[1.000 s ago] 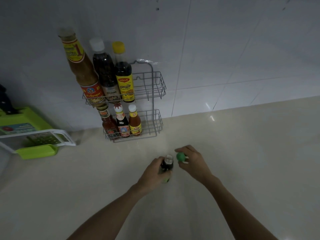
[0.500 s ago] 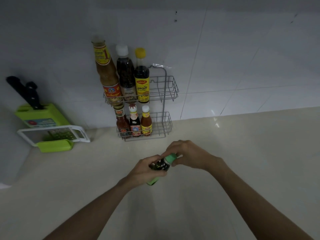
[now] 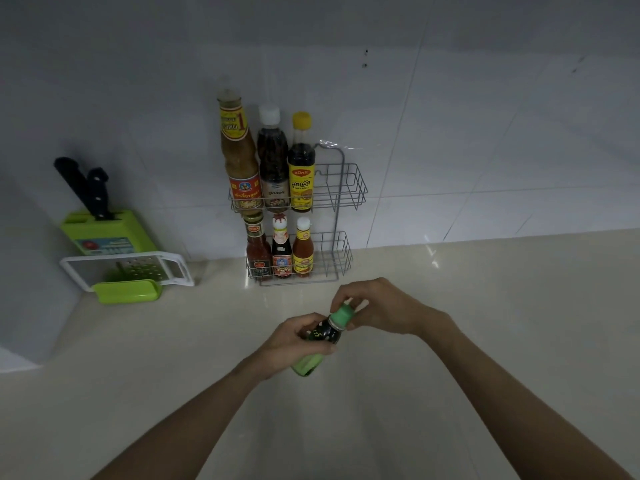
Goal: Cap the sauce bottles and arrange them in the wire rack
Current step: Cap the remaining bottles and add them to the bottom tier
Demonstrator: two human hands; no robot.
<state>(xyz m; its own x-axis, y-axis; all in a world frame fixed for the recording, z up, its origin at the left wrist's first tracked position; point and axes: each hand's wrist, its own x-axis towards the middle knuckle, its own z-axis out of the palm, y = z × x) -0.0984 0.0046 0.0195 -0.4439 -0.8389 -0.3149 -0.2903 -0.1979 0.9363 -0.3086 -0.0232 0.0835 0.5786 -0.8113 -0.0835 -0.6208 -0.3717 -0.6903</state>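
Note:
A small dark sauce bottle (image 3: pixel 320 337) with a green label is tilted above the counter, its body gripped in my left hand (image 3: pixel 294 341). A green cap (image 3: pixel 343 315) sits on its neck, with the fingers of my right hand (image 3: pixel 377 306) closed around it. Behind, a two-tier wire rack (image 3: pixel 346 188) stands against the tiled wall. Three tall capped bottles (image 3: pixel 270 161) fill the left of its upper shelf. Three small capped bottles (image 3: pixel 281 251) fill the left of its lower shelf. The right part of each shelf holds nothing.
At the left, a green knife block (image 3: pixel 104 233) with two black-handled knives stands by the wall. In front of it lies a white and green grater (image 3: pixel 128 271). The beige counter (image 3: pixel 485 306) stretches right and toward me.
One second ago the cap was beside the open bottle in my right hand. It now sits on the neck, and the bottle has tilted in my left hand.

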